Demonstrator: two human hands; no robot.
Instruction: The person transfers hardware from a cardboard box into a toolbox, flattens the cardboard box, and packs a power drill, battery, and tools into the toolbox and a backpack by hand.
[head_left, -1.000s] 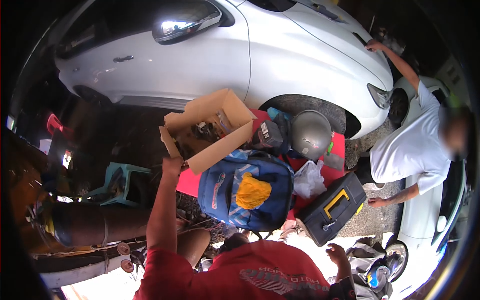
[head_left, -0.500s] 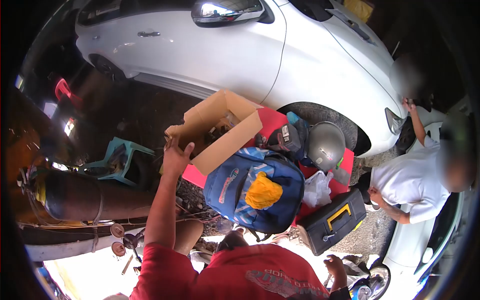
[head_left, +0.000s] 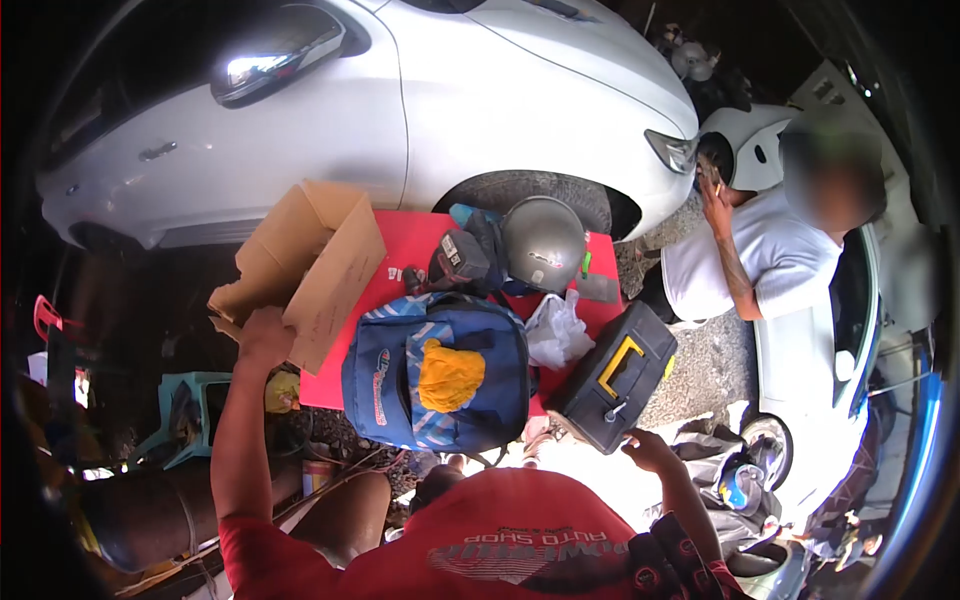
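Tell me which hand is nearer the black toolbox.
Right. The right hand is close beside the black toolbox, contact unclear; the left hand is farther off, beyond the blue backpack, at the cardboard box.

A yellow cloth point(head_left: 450, 376) lies on a blue backpack point(head_left: 500, 352); a grey helmet point(head_left: 543, 240) and a white plastic bag point(head_left: 558, 332) sit on the red table point(head_left: 400, 236). Beyond stands a white car point(head_left: 500, 120), with a person point(head_left: 748, 268) in a white shirt near its front.
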